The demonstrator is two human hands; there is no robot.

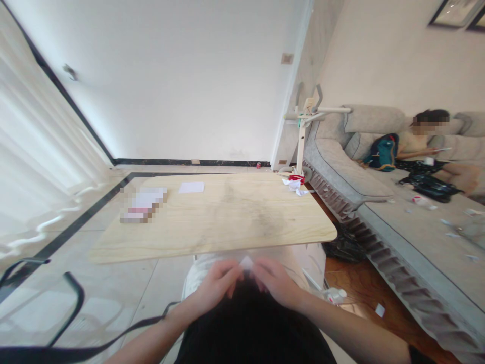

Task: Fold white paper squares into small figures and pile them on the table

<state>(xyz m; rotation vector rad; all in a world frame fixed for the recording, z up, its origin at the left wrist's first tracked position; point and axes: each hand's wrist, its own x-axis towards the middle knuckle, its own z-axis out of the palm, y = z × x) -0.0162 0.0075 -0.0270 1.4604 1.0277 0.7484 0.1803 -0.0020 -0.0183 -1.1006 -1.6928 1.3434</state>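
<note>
Close to my lap, below the near edge of the wooden table [235, 222], a small white piece of paper [247, 263] with a pointed top shows between my hands. My left hand [220, 282] pinches it from the left, its fingers curled. From the other side, my right hand [276, 283] grips the paper with thumb and fingers together. My fingers hide the lower part of the paper. A flat white sheet [191, 187] lies toward the table's far edge.
A pixelated stack [144, 205] sits on the table's left. Folded white paper pieces [293, 186] and a red item [296, 179] are at its far right corner. Beyond stand exercise equipment [301, 141] and a sofa [341, 151] with a seated person [417, 144]. A black bag [344, 243] lies beside the table.
</note>
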